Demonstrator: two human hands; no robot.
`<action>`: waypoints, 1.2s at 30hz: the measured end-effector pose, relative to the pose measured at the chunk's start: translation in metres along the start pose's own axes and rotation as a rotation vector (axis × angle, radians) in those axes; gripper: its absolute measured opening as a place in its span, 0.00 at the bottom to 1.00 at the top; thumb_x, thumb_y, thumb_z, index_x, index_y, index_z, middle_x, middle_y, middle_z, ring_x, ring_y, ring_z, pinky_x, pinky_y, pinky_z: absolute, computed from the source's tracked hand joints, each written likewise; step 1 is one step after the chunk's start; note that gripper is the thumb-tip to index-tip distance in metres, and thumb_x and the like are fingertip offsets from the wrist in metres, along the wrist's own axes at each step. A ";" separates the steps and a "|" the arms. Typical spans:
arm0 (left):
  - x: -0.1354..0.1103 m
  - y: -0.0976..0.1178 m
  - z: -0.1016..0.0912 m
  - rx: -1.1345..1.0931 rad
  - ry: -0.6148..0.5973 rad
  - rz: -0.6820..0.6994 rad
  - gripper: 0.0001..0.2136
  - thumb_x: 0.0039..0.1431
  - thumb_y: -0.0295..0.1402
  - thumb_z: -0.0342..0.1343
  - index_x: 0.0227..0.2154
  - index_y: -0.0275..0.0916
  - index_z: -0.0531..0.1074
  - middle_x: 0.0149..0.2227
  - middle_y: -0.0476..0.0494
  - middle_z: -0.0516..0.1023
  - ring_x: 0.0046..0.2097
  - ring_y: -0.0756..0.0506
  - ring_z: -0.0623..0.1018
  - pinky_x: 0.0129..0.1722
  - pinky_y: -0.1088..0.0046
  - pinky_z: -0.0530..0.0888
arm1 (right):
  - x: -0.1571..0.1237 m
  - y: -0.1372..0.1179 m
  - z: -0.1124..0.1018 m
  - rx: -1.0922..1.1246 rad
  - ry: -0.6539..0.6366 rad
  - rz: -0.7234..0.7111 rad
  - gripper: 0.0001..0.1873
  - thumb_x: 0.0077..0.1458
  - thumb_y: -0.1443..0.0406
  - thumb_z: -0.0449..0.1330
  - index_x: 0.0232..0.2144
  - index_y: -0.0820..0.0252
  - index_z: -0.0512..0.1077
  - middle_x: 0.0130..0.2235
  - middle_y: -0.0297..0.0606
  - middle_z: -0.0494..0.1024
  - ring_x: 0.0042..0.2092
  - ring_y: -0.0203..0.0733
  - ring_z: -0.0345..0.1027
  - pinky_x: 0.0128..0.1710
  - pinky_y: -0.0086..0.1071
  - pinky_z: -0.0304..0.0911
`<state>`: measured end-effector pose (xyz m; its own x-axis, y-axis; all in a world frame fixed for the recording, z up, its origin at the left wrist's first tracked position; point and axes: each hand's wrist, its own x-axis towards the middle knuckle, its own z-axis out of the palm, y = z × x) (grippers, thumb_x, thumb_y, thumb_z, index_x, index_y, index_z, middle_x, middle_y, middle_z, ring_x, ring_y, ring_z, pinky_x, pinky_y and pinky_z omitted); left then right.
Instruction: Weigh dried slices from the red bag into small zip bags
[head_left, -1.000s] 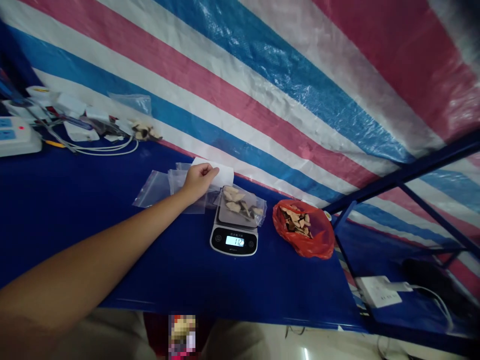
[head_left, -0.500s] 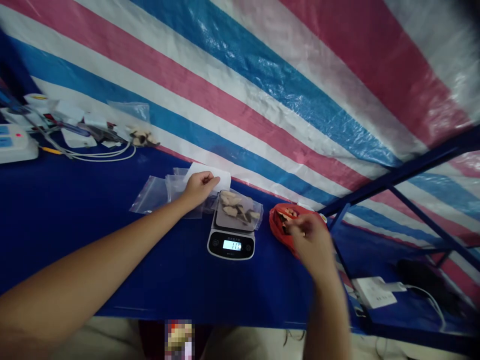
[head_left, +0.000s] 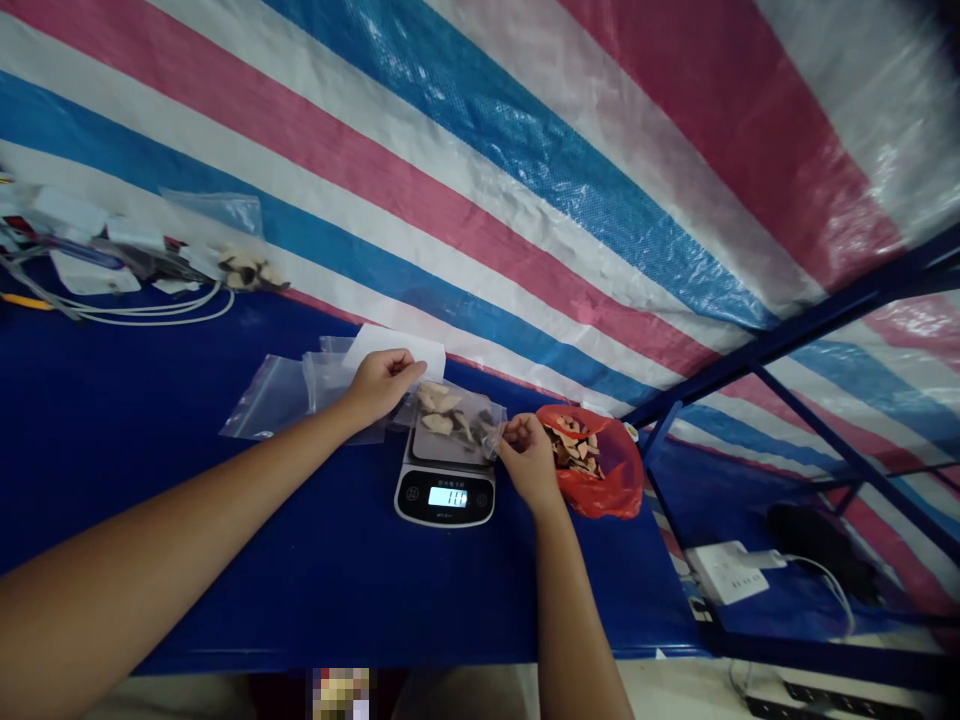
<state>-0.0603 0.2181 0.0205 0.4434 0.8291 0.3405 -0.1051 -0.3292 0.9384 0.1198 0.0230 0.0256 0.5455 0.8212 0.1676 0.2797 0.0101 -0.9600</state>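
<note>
A clear zip bag (head_left: 450, 412) holding dried pale and dark slices lies on the platform of a digital kitchen scale (head_left: 444, 497), whose display is lit. My right hand (head_left: 527, 455) pinches the bag's right end. My left hand (head_left: 388, 383) is closed at the bag's upper left corner, in front of a white paper sheet (head_left: 360, 345); what lies between its fingertips is hidden. Just right of my right hand stands an open red plastic bag (head_left: 619, 470) with many dried slices (head_left: 576, 450) inside.
More clear zip bags (head_left: 274, 395) lie left of the scale on the blue table (head_left: 300, 560). Cables (head_left: 161, 312), small items and another bag of slices (head_left: 247, 268) sit at the back left. A blue metal frame (head_left: 712, 370) and a white power strip (head_left: 727, 572) are on the right.
My right hand has moved left from over the red bag to the right end of the zip bag on the scale. The left hand stays by the bag's left side. The view has shifted slightly.
</note>
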 end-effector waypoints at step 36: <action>-0.034 0.024 0.026 0.448 -0.522 0.592 0.06 0.65 0.32 0.57 0.36 0.45 0.79 0.40 0.49 0.83 0.48 0.44 0.78 0.56 0.59 0.67 | -0.006 -0.018 0.002 0.001 -0.113 0.262 0.19 0.45 0.51 0.69 0.31 0.60 0.78 0.18 0.26 0.64 0.20 0.30 0.50 0.20 0.27 0.43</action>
<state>-0.0543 0.1704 0.0300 0.7855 0.1941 0.5876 -0.1362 -0.8721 0.4701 0.1102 0.0188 0.0412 0.5079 0.8541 -0.1122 0.1395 -0.2101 -0.9677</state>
